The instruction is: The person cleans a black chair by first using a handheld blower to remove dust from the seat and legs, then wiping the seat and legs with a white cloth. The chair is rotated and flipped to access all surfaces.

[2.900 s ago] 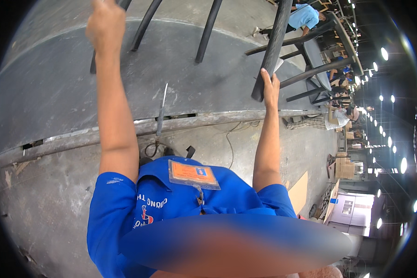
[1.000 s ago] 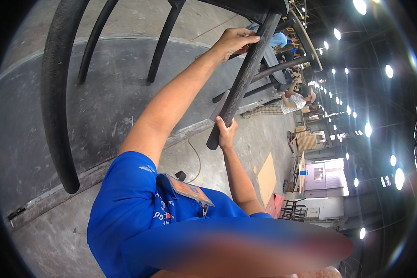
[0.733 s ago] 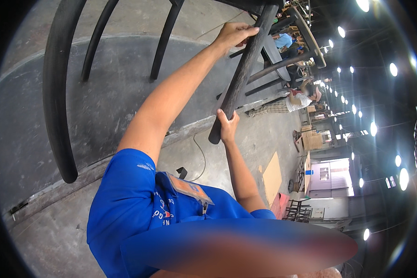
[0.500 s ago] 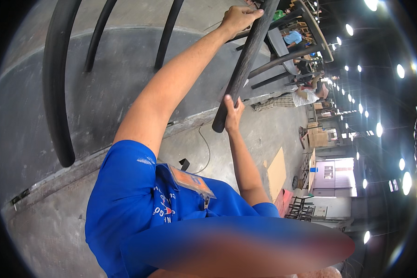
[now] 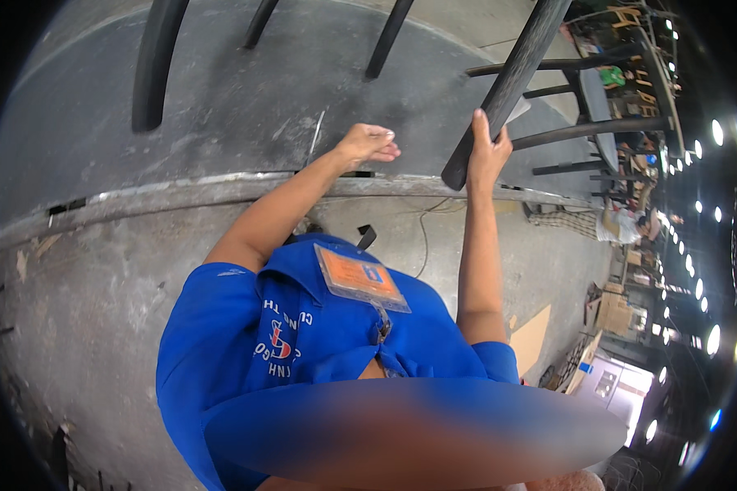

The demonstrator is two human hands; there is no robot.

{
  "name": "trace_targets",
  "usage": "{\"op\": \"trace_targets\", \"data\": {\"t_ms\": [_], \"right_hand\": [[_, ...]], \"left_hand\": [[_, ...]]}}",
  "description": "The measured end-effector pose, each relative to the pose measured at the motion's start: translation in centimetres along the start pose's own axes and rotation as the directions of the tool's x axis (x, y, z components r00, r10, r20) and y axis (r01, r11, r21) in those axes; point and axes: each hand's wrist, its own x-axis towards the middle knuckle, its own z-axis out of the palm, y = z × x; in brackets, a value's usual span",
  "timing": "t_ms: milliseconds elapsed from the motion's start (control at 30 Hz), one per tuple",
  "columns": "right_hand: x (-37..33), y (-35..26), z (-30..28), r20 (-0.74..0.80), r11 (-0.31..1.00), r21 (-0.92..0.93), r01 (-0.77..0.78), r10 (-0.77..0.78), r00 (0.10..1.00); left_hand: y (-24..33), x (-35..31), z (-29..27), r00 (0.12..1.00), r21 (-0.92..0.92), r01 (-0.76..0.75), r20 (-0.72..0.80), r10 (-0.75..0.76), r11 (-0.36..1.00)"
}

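My right hand (image 5: 490,155) is wrapped round the lower end of a dark wooden chair leg (image 5: 516,74), thumb along its near side. A pale flat scrap (image 5: 519,108) shows just beyond that hand; whether the hand touches it I cannot tell. To the left, my left hand (image 5: 367,146) hovers over the dark tabletop (image 5: 246,131), apart from the leg. Its fingers are half curled and pressed toward the thumb; anything in them is hidden. More black legs (image 5: 160,65) reach in from the top edge; what joins them is out of view.
A metal-edged rim (image 5: 246,186) runs along the table in front of me. Another dark chair (image 5: 598,135) stands at the right. A cable (image 5: 423,237) lies on the concrete floor (image 5: 115,327). Further right are a person (image 5: 622,225), a cardboard sheet (image 5: 531,340) and stacked wood.
My left hand has come off the chair leg and drawn back toward me. My right hand keeps its hold. The view has shifted, so the legs appear higher and further right.
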Motion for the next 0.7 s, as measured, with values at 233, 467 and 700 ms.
{"op": "trace_targets", "data": {"t_ms": [233, 467, 700], "right_hand": [[5.4, -1.2, 0.5, 0.111, 0.976, 0.21, -0.051, 0.028, 0.993], [11.4, -1.8, 1.7, 0.151, 0.99, 0.118, 0.073, -0.09, 0.984], [14.8, -1.7, 3.4, 0.12, 0.984, 0.119, 0.13, -0.144, 0.982]], "left_hand": [[-5.4, -4.4, 0.3, 0.989, 0.013, 0.07, -0.131, -0.067, 0.997], [-11.7, -5.3, 2.7, 0.949, 0.062, 0.01, -0.314, 0.01, 0.998], [-17.1, -7.0, 4.3, 0.86, -0.015, -0.014, -0.511, 0.004, 1.0]]}}
